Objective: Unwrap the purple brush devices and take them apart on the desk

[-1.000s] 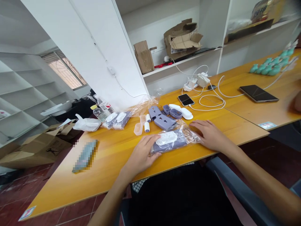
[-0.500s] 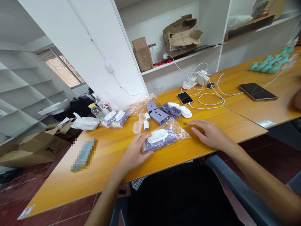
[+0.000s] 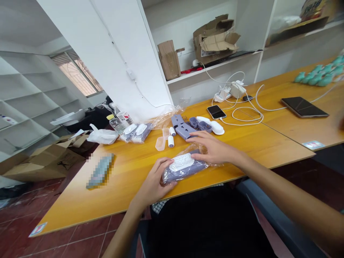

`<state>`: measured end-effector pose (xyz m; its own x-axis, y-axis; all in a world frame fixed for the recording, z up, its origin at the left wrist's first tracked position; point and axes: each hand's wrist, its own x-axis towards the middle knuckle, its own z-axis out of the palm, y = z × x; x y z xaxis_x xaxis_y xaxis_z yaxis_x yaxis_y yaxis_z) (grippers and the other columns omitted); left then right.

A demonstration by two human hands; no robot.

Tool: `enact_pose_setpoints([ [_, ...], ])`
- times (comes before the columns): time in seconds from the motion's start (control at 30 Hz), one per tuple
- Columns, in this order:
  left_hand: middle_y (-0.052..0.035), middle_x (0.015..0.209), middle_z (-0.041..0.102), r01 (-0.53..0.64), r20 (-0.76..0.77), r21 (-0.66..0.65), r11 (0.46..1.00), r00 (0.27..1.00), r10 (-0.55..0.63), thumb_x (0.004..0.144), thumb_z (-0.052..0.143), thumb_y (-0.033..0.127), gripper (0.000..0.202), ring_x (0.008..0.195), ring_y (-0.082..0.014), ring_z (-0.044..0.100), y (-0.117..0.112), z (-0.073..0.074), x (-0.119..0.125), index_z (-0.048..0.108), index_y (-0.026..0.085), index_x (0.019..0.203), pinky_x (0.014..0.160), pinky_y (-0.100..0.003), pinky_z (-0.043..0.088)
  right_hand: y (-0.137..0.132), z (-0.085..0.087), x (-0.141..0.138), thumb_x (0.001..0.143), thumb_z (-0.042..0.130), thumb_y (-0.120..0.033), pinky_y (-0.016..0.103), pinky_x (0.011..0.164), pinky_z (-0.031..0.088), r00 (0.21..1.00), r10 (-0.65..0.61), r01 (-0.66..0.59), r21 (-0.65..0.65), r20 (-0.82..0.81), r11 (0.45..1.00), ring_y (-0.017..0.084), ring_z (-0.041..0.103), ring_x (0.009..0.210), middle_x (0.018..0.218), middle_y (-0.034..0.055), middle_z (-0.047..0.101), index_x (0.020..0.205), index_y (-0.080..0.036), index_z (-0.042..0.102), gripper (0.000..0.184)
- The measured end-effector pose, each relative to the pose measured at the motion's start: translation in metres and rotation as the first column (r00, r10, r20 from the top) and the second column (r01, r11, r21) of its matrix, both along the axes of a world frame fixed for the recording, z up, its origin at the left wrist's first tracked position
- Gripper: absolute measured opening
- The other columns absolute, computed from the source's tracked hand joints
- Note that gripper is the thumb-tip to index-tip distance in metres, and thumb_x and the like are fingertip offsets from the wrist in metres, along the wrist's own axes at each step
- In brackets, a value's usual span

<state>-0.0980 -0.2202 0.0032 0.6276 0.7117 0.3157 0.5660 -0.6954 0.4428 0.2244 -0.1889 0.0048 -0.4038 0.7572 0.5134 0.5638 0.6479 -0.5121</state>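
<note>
A clear plastic bag holds a purple case with a white bristled piece (image 3: 181, 163) on top; it lies near the table's front edge. My left hand (image 3: 156, 179) grips the bag's left end between thumb and fingers. Over its right end is my right hand (image 3: 215, 148), fingers apart, the thumb at the white piece's edge. Just behind lie two purple holders (image 3: 184, 130) with cut-out slots, small purple cups (image 3: 205, 126) and white oval pieces (image 3: 217, 128). Two white rollers (image 3: 171, 141) sit beside translucent pink covers (image 3: 160, 143).
Two more bagged sets (image 3: 139, 133) lie at the back left, near a bottle (image 3: 115, 123) and a white plastic bag (image 3: 102, 135). A pixelated object (image 3: 100, 171) is at left. Rightward are a phone (image 3: 216, 112), white cables, a tablet (image 3: 304, 106) and several green vases (image 3: 317, 76).
My right hand has moved left from the table onto the bag's right end. My left hand keeps its hold. The view has shifted slightly.
</note>
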Motion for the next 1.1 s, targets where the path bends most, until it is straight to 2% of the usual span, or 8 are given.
enact_pose_setpoints([
  [0.2, -0.0132, 0.151, 0.053, 0.0, -0.008, -0.024, 1.0, 1.0, 0.0, 0.094, 0.076, 0.029, 0.066, 0.143, -0.0312, 0.055, 0.0, 0.0, 0.0, 0.048, 0.027, 0.154, 0.122, -0.047, 0.048, 0.001, -0.019, 0.004, 0.085, 0.086, -0.035, 0.058, 0.12, 0.046, 0.976, -0.054, 0.065, 0.047, -0.209, 0.997, 0.032, 0.06, 0.139, 0.147, 0.0095, 0.063, 0.125, -0.031, 0.073, 0.042],
  [0.33, -0.0133, 0.152, 0.053, -0.018, -0.022, -0.026, 1.0, 1.0, 0.018, 0.095, 0.075, 0.03, 0.066, 0.144, -0.0314, 0.055, 0.001, 0.001, 0.0, 0.048, 0.027, 0.155, 0.123, -0.048, 0.048, 0.0, -0.025, 0.009, 0.086, 0.082, -0.029, 0.056, 0.114, 0.049, 0.964, -0.094, 0.107, 0.039, -0.249, 0.993, 0.031, 0.065, 0.128, 0.133, 0.009, 0.067, 0.093, -0.026, 0.074, 0.011],
  [0.37, -0.0131, 0.151, 0.053, -0.023, -0.022, -0.023, 0.999, 1.0, 0.022, 0.095, 0.075, 0.03, 0.066, 0.143, -0.0313, 0.055, 0.001, 0.001, 0.0, 0.048, 0.027, 0.155, 0.122, -0.048, 0.048, 0.0, -0.025, 0.009, 0.087, 0.08, -0.029, 0.056, 0.113, 0.05, 0.966, -0.095, 0.108, 0.041, -0.239, 0.993, 0.031, 0.065, 0.126, 0.131, 0.0092, 0.068, 0.084, -0.025, 0.071, 0.01],
  [0.43, -0.0128, 0.15, 0.054, -0.027, -0.02, -0.018, 0.999, 0.999, 0.026, 0.094, 0.076, 0.03, 0.066, 0.142, -0.0314, 0.056, 0.001, 0.001, 0.0, 0.049, 0.027, 0.154, 0.122, -0.048, 0.048, 0.0, -0.025, 0.007, 0.089, 0.077, -0.027, 0.056, 0.111, 0.05, 0.973, -0.099, 0.111, 0.045, -0.211, 0.993, 0.031, 0.065, 0.124, 0.128, 0.0097, 0.069, 0.073, -0.024, 0.066, 0.019],
  [0.63, -0.0134, 0.152, 0.053, -0.026, -0.025, -0.026, 0.999, 0.999, 0.026, 0.094, 0.076, 0.029, 0.067, 0.144, -0.0327, 0.055, 0.0, 0.002, 0.0, 0.048, 0.028, 0.155, 0.122, -0.05, 0.048, -0.002, -0.023, 0.005, 0.091, 0.073, -0.027, 0.058, 0.113, 0.047, 0.985, -0.078, 0.081, 0.017, -0.153, 0.997, 0.032, 0.062, 0.128, 0.132, 0.0105, 0.069, 0.072, -0.024, 0.063, 0.021],
  [0.83, -0.0133, 0.151, 0.054, -0.015, -0.023, -0.027, 1.0, 1.0, 0.014, 0.095, 0.074, 0.029, 0.064, 0.143, -0.0324, 0.055, -0.001, 0.004, 0.0, 0.048, 0.027, 0.153, 0.122, -0.05, 0.048, -0.007, -0.018, 0.007, 0.086, 0.081, -0.032, 0.061, 0.111, 0.047, 0.996, -0.027, 0.014, -0.146, -0.088, 0.989, 0.033, 0.063, 0.127, 0.13, 0.0103, 0.07, 0.064, -0.023, 0.058, 0.033],
  [1.0, -0.0132, 0.152, 0.054, -0.025, -0.029, -0.03, 0.999, 0.999, 0.024, 0.095, 0.075, 0.03, 0.065, 0.144, -0.0325, 0.055, -0.001, 0.004, 0.001, 0.048, 0.027, 0.154, 0.122, -0.05, 0.048, -0.007, -0.019, 0.008, 0.086, 0.074, -0.022, 0.065, 0.115, 0.042, 0.995, 0.011, -0.023, -0.117, -0.098, 0.993, 0.035, 0.056, 0.14, 0.144, 0.0101, 0.065, 0.066, -0.022, 0.062, 0.023],
  [1.1, -0.0138, 0.152, 0.054, -0.027, -0.032, -0.027, 0.999, 0.999, 0.026, 0.095, 0.075, 0.029, 0.065, 0.144, -0.0323, 0.055, 0.0, 0.003, 0.001, 0.048, 0.026, 0.154, 0.123, -0.05, 0.047, -0.007, -0.02, 0.007, 0.084, 0.07, -0.017, 0.062, 0.115, 0.043, 0.992, 0.023, -0.033, -0.075, -0.124, 0.997, 0.035, 0.056, 0.14, 0.144, 0.01, 0.066, 0.067, -0.022, 0.064, 0.019],
])
